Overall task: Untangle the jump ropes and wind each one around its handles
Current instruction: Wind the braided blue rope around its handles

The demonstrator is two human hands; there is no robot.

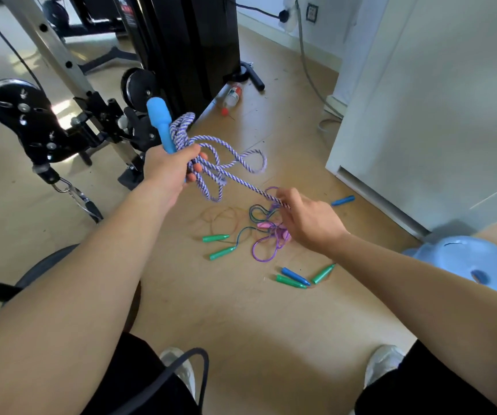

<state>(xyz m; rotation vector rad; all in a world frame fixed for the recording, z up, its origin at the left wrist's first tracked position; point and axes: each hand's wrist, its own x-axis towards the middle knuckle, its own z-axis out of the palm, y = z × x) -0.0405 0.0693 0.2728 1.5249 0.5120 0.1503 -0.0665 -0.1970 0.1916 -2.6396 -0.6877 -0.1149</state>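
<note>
Plainly the main risk sits in the slack: the left hand (168, 170) grips a thick blue handle (160, 124) together with a bunch of rope (232, 164) coils, and several loose loops hang below its fingers, crossing one another. The right hand (310, 223) pinches a taut stretch of that same rope, lower and to the right, just above the pile (259, 235) on the floor (241, 319). A hard pull from there would likely cinch the hanging loops into a knot rather than free them. Whether the rope's far end runs into the pile cannot be told, since the right hand hides it; if it does, tugging could drag the thin cords along and tighten them too. The coils beside the handle look loosely gathered, not wound on, so they may slide off if the grip eases. The machine (187, 55) stands close behind the left hand, and a swinging loop could catch on its hardware.

The rope is a thick braid, purple and white, soft and limp. Its handle is matte and rounded, wider at the top. The cords in the pile are thin, glossy and springy, in purple, green and orange, with small tapered plastic ends: green handles (216, 237), pink handles (266, 226) and a small blue handle (343, 201)
</note>
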